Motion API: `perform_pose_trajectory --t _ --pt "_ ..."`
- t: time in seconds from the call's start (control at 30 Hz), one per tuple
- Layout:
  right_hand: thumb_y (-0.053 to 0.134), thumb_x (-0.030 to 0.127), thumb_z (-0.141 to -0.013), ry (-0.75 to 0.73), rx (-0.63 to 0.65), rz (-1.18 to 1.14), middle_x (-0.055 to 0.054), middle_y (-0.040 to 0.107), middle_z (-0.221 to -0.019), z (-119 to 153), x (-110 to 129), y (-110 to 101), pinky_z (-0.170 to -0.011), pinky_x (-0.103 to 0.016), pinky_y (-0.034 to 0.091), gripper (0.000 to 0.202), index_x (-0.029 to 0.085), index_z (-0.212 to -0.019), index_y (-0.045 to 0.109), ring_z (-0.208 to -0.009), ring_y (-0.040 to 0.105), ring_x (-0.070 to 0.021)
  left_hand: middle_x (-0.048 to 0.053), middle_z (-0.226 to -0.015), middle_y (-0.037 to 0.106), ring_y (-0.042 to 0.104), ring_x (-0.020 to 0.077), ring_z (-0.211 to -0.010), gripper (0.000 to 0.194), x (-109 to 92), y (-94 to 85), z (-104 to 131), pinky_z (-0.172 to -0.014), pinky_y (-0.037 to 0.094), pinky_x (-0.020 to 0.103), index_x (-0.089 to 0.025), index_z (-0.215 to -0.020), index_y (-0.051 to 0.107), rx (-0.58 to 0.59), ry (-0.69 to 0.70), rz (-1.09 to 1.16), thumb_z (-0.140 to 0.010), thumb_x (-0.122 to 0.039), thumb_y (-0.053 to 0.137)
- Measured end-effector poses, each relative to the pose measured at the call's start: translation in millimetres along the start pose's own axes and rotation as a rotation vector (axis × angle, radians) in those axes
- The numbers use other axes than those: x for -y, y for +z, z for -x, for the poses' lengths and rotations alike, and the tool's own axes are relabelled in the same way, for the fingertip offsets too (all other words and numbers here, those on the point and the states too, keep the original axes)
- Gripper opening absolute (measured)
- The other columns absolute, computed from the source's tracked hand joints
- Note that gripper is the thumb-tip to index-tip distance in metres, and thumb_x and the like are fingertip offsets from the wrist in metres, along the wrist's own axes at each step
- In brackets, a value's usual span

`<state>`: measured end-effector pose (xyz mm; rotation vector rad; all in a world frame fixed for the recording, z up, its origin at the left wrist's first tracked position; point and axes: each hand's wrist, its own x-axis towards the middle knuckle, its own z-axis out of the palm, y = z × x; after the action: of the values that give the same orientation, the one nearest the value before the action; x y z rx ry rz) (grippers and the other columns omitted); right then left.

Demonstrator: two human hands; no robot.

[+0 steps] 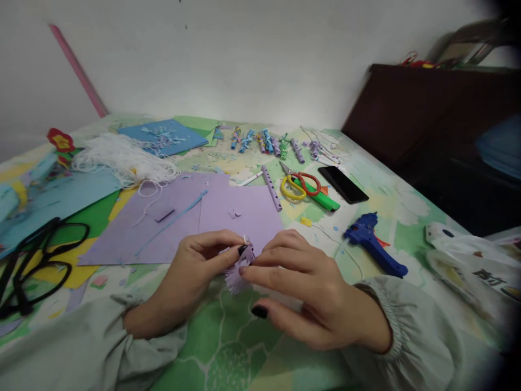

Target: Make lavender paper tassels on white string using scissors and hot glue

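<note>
Between the thumb and fingers of my left hand (207, 260) is a small fringed purple paper piece (235, 278), pinched near its top. A bit of white string shows above that grip. My right hand (301, 282) reaches in from the right with its fingers stretched out, and the fingertips touch the side of the fringe. Its thumb stands apart below, with nothing in between. Right behind the hands lie sheets of purple paper (185, 190) with a blue paper strip (177, 217) and small purple scraps (234, 214) on them.
Scissors (299, 184), a purple paper tube with holes (272, 187), a black phone (343, 183) and a blue glue gun (374, 241) lie to the right. White string (122, 160) and black glasses (44, 266) are left. Several curled paper rolls (267, 141) line the back.
</note>
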<state>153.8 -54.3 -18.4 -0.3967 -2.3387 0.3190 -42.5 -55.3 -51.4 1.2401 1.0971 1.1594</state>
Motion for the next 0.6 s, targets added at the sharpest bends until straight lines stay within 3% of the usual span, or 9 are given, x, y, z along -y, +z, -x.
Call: perform_pose_trajectory --t 0.13,0.27,0.47,0.6 --pt "0.053 0.034 -0.093 -0.094 0.097 0.035 -0.015 0.068 -0.100 -4 6 -9 -0.085 -0.042 0.046 0.036 0.007 -0.113 0.064 -0.097 0.057 -0.0236 0.000 -0.071 0.068 0.058 0.0114 -0.063 0.008 -3 4.8 1 -0.056 0.046 0.020 -0.018 -0.071 0.074 0.002 -0.195 0.262 -0.068 -0.024 0.078" --pt "0.056 0.040 -0.092 -0.168 0.238 0.189 -0.010 0.066 -0.105 -8 22 -6 -0.088 -0.045 0.042 0.036 0.015 -0.116 0.064 -0.108 0.053 -0.0270 0.000 -0.070 0.069 0.059 0.0111 -0.063 0.017 -4 7.5 2 -0.057 0.047 0.020 -0.018 -0.074 0.074 -0.025 -0.306 0.427 -0.061 -0.024 0.083" --pt "0.059 0.028 -0.090 -0.181 0.173 0.420 -0.008 0.067 -0.092 -21 46 1 -0.085 -0.044 0.040 0.025 0.010 -0.105 0.067 -0.092 0.056 -0.0240 0.000 -0.066 0.068 0.060 0.0119 -0.058 0.011 -1 7.7 0 -0.055 0.048 0.023 -0.018 -0.076 0.073 0.055 -0.327 0.416 -0.068 -0.023 0.078" --pt "0.054 0.020 -0.093 -0.201 0.204 0.391 -0.002 0.066 -0.082 -29 55 14 -0.083 -0.039 0.041 0.015 0.016 -0.092 0.068 -0.085 0.056 -0.0186 -0.002 -0.065 0.068 0.061 0.0119 -0.056 0.005 -3 9.6 1 -0.051 0.049 0.022 -0.019 -0.076 0.072 0.020 -0.244 0.306 -0.071 -0.020 0.072"
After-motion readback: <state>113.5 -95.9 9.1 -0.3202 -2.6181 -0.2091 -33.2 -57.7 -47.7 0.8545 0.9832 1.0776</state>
